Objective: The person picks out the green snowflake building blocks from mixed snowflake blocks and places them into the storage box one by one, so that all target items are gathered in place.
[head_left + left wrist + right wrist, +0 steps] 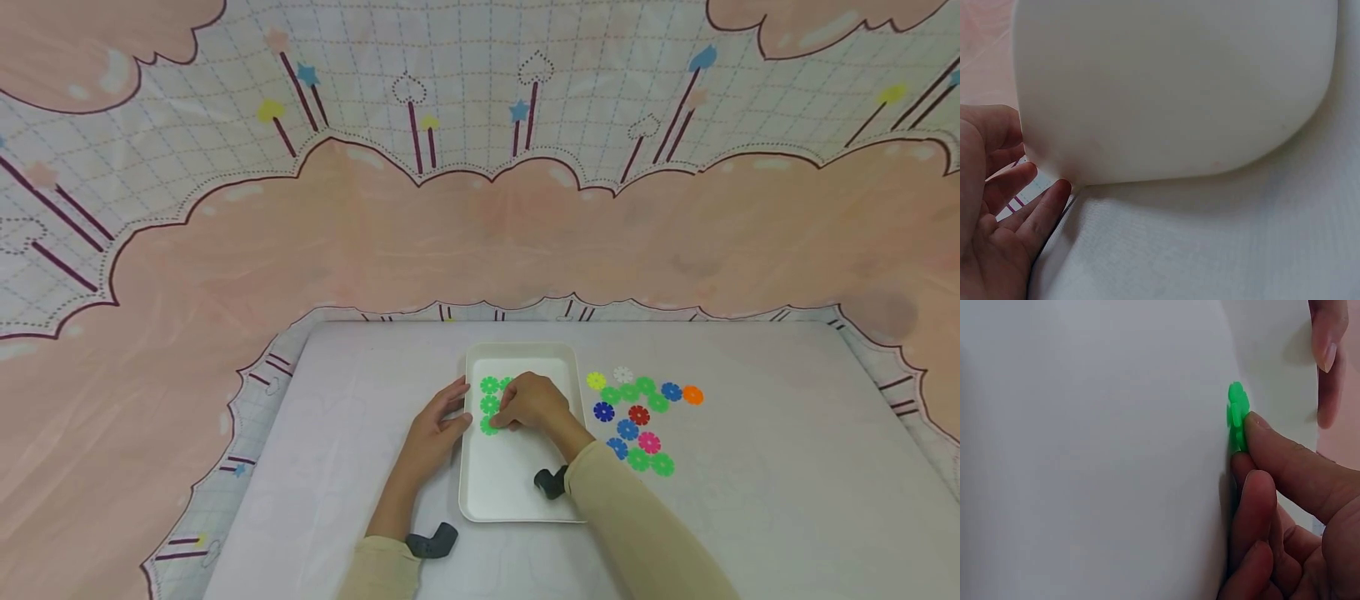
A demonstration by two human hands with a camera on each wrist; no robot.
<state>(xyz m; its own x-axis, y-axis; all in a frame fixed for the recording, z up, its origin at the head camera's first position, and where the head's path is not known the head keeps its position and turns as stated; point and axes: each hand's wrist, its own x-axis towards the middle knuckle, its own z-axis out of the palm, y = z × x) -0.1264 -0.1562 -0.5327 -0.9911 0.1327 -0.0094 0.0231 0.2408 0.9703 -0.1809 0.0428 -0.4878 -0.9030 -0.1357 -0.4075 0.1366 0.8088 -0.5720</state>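
Note:
A white rectangular tray (517,498) lies on the table, with several green notched plastic discs (489,385) in two columns near its far left part. My right hand (534,403) reaches over the tray, its thumb and forefinger pinching a green disc (1238,400) down at the tray's floor, by the left column's near end. That hand covers part of the second column. On the tray's left side, my left hand (433,432) rests its fingertips against the outer edge, fingers loosely spread. Close up, the left wrist view shows those fingertips (1060,187) touching the tray wall.
Right of the tray lie loose discs: yellow (596,381), white (622,375), orange (693,395), red (638,415), pink (649,442), several blue (671,392) and several green (662,464). A patterned curtain (525,242) hangs behind the table's far edge.

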